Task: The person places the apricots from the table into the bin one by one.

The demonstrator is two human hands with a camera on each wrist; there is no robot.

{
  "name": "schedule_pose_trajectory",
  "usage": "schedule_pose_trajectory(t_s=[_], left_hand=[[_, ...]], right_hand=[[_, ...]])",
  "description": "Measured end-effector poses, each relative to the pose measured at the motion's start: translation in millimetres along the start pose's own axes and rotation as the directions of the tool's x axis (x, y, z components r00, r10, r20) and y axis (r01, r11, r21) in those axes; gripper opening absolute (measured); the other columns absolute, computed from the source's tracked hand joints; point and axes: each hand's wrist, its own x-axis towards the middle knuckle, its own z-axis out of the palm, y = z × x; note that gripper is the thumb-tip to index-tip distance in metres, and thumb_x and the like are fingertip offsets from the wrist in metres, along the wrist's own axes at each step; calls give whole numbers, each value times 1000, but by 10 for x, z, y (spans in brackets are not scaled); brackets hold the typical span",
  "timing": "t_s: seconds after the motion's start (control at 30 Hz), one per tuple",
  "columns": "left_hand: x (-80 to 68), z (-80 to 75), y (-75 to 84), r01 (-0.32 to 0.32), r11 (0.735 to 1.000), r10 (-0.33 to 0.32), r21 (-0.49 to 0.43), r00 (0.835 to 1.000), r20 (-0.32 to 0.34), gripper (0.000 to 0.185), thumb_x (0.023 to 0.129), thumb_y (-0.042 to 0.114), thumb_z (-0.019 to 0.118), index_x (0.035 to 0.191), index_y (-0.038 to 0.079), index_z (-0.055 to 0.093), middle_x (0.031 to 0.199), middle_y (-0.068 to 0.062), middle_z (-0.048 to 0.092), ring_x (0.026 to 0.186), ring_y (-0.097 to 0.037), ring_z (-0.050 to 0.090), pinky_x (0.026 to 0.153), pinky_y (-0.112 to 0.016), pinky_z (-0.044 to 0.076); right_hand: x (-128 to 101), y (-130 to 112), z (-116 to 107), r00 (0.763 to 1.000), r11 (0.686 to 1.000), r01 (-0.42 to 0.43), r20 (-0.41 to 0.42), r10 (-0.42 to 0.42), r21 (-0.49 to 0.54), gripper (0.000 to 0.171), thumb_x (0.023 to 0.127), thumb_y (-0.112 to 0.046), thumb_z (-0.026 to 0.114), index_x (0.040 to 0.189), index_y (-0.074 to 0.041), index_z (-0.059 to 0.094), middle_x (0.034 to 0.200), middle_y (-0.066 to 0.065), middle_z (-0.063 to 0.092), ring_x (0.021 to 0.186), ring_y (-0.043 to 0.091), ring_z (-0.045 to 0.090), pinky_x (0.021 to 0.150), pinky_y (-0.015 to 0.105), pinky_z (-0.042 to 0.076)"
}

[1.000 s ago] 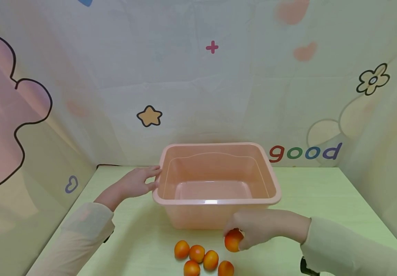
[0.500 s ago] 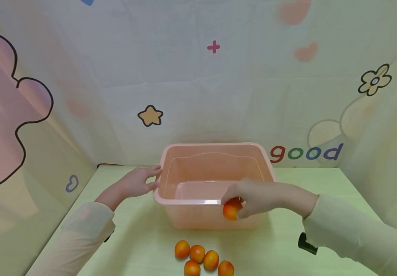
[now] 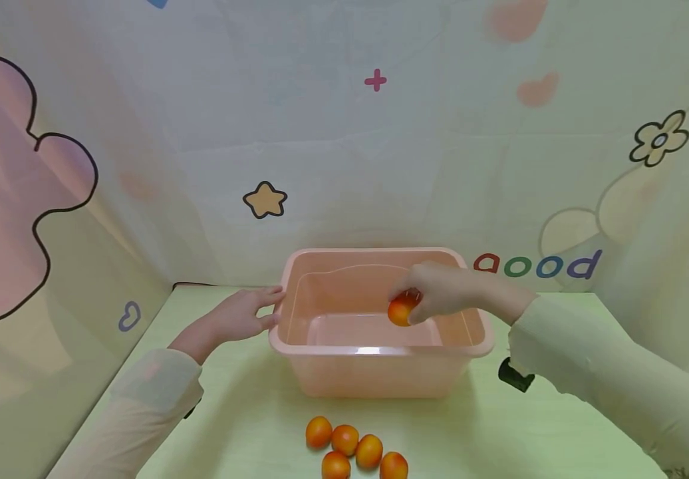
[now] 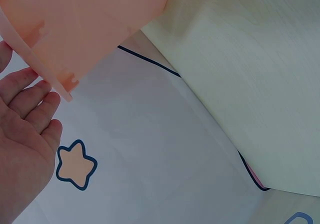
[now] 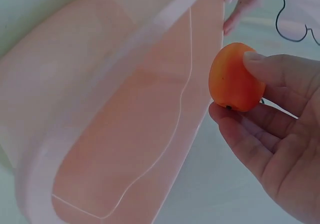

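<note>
A pink plastic basin (image 3: 374,376) stands on the table near the back. My left hand (image 3: 237,316) rests against its left rim, fingers fairly straight; in the left wrist view the fingertips touch the rim (image 4: 42,71) from outside. Above the basin's opening, my right hand (image 3: 440,287) holds a small orange-red fruit (image 3: 402,311). The right wrist view shows the thumb and fingers pinching this smooth, oval fruit (image 5: 232,79), which has a dark spot at one end. Several similar fruits (image 3: 345,440) lie grouped on the table in front of the basin.
The pale green table (image 3: 231,399) reaches to a printed cloth backdrop (image 3: 332,153) right behind the basin. Cloth also hangs at both sides. The basin's raised front rim (image 3: 320,350) lies between the held fruit and the fruits on the table.
My right hand has lifted the fruit from in front of the basin, up past its front rim, to above its opening. My left hand has stayed at the left rim.
</note>
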Motion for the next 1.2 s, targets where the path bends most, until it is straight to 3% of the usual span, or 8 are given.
schedule_pose_trajectory(t_s=[0.33, 0.63, 0.87, 1.13, 1.2], left_hand=[[-3, 3, -11, 5, 1000, -5, -7, 1000, -3, 51, 89, 28, 50, 133, 6, 39, 140, -14, 35, 128, -34, 33, 100, -52, 31], [5, 13, -18, 2, 1000, -2, 4, 1000, -5, 50, 89, 28, 50, 133, 7, 40, 140, -13, 36, 127, -33, 34, 100, -51, 32], [6, 15, -14, 5, 1000, -5, 3, 1000, -8, 50, 89, 27, 50, 133, 6, 40, 140, -13, 36, 127, -34, 34, 100, -52, 31], [-1, 12, -15, 10, 1000, -10, -1, 1000, -3, 51, 89, 28, 50, 133, 6, 39, 140, -13, 35, 127, -35, 34, 100, -53, 31], [-3, 9, -8, 17, 1000, -17, -8, 1000, 0, 51, 88, 28, 51, 134, 7, 38, 140, -13, 35, 127, -34, 34, 100, -53, 30]], right_hand=[[245, 261, -70, 993, 992, -121, -12, 122, 36, 23, 75, -6, 62, 96, -15, 65, 84, -1, 60, 79, 18, 51, 70, 27, 43], [427, 505, -74, 992, 982, -122, -25, 127, 143, 32, 74, 1, 58, 106, 0, 62, 96, 10, 61, 84, 22, 51, 74, 28, 47], [542, 688, -61, 984, 973, -172, -10, 176, 156, 25, 75, 2, 57, 98, -3, 63, 89, 7, 61, 81, 21, 50, 73, 27, 44], [610, 873, 29, 948, 916, -311, 14, 318, 252, 32, 77, 0, 59, 109, -1, 59, 102, 12, 60, 89, 24, 50, 82, 33, 45], [621, 918, 58, 930, 888, -357, 24, 366, 290, 33, 77, -1, 60, 110, -3, 58, 104, 12, 59, 91, 25, 50, 84, 36, 45]])
